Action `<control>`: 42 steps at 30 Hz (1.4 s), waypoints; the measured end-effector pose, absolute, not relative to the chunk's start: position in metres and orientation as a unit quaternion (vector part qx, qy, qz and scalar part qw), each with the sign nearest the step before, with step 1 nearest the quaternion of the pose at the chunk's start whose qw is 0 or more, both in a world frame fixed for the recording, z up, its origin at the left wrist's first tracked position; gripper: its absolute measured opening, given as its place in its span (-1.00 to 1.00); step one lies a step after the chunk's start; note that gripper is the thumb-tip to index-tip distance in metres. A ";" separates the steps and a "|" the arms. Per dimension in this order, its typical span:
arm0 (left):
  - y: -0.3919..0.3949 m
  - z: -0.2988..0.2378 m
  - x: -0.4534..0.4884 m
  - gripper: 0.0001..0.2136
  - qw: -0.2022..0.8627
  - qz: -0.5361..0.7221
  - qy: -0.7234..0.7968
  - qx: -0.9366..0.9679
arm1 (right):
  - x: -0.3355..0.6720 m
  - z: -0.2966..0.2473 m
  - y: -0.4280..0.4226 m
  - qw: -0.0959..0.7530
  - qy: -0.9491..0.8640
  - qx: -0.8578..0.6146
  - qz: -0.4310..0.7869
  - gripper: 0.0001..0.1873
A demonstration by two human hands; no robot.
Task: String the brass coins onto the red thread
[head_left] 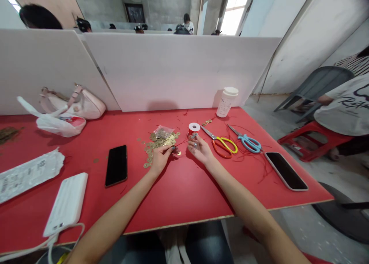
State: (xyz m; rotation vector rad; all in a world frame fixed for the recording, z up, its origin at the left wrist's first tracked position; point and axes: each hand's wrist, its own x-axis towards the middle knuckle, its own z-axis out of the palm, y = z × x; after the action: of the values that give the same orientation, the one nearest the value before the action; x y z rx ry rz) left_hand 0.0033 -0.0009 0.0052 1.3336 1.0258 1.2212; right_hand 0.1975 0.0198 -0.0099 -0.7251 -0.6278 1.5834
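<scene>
My left hand (160, 158) is closed in a pinch at the middle of the red table, with a brass coin (179, 153) at its fingertips. Thin red cord (181, 143) runs from there to my right hand (200, 149), whose fingers are pinched on it. Just behind my left hand lies a loose heap of holed brass coins (157, 141), with a clear plastic bag (163, 132) on it. A white spool (194, 127) of red cord stands right behind my right hand, partly covered by the fingers.
Right of my hands lie yellow-and-red scissors (225, 146), blue scissors (250, 143), cord scraps and a phone (286, 171). A lidded cup (227, 102) stands at the back. Leftward are a black phone (116, 166), a power bank (66, 203) and a handbag (86, 102). A white partition (178, 72) closes the far side.
</scene>
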 end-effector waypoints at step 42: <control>-0.002 0.003 -0.002 -0.80 0.166 0.411 0.337 0.831 | 0.160 -0.012 -0.001 0.568 -0.484 -0.411 0.524 -0.69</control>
State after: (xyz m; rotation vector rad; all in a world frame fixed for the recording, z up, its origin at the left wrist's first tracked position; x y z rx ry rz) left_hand -0.0019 -0.0025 0.0027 2.3664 0.9595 1.1692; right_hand 0.1605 -0.0006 -0.0118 -0.9658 -1.1359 1.2309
